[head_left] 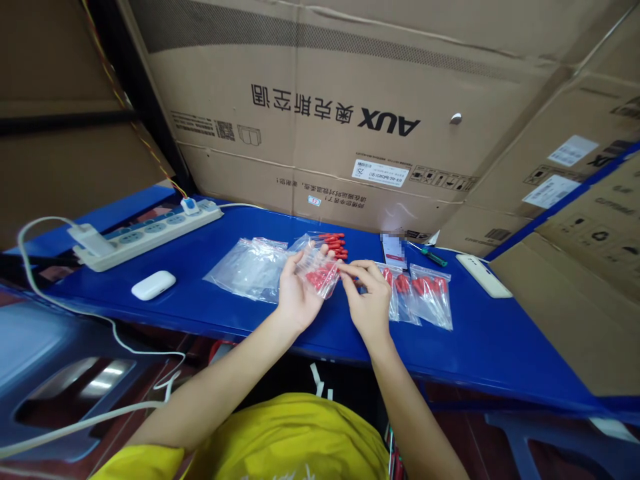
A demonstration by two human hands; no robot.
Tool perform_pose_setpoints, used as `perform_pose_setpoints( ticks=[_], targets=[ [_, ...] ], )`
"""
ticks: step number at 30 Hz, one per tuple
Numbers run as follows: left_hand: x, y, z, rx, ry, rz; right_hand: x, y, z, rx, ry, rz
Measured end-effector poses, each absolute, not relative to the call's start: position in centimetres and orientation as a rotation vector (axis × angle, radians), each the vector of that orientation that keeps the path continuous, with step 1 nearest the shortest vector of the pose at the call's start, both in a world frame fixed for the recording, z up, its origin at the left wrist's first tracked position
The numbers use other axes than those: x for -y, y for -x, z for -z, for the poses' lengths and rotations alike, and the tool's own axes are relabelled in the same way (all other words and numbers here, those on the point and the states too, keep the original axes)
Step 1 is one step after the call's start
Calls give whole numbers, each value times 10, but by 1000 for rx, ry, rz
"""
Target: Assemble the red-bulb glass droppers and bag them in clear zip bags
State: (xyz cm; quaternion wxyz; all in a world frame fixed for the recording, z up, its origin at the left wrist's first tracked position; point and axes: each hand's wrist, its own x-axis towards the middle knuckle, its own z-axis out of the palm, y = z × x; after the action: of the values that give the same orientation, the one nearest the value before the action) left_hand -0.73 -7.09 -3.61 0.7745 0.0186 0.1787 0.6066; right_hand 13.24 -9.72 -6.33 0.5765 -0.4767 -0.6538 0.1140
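Observation:
A clear plastic zip bag (323,277) with small red pieces inside lies across the upturned palm and fingers of my left hand (295,297), which holds it. At the bag's right end, the fingers of my right hand (371,293) pinch together on its edge. Just behind the bag is a pile of slim red pieces (336,241) on the blue table (210,307). To the left, flat clear bags (250,267) are stacked. Beyond my right hand lie several filled bags (431,293) with red pieces in them.
At the back right are a phone with a lit screen (394,251), a green-handled screwdriver (434,256) and a pale phone-like slab (484,276). On the left sit a white power strip (150,233) with cables and a white case (153,285). A large cardboard box (320,60) walls the back.

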Motion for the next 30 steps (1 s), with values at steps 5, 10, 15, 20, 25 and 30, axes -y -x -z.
perform_pose_setpoints(
  ticks=[5,10,15,20,25,30],
  targets=[
    [71,4,39,-396,-33,-1291,96,-132,63,1434,1157,-399],
    [73,3,36,-385,-63,-1330,97,-130,62,1324,1237,-488],
    [74,4,36,-348,-148,-1351,97,-129,62,1265,1249,-484],
    [74,3,37,-346,-217,-1333,95,-130,64,1138,1144,-613],
    [72,-1,40,-510,-290,-1315,91,-134,62,995,1065,-730],
    [73,-4,48,-580,-387,-1342,87,-140,58,903,1058,-858]
  ],
)
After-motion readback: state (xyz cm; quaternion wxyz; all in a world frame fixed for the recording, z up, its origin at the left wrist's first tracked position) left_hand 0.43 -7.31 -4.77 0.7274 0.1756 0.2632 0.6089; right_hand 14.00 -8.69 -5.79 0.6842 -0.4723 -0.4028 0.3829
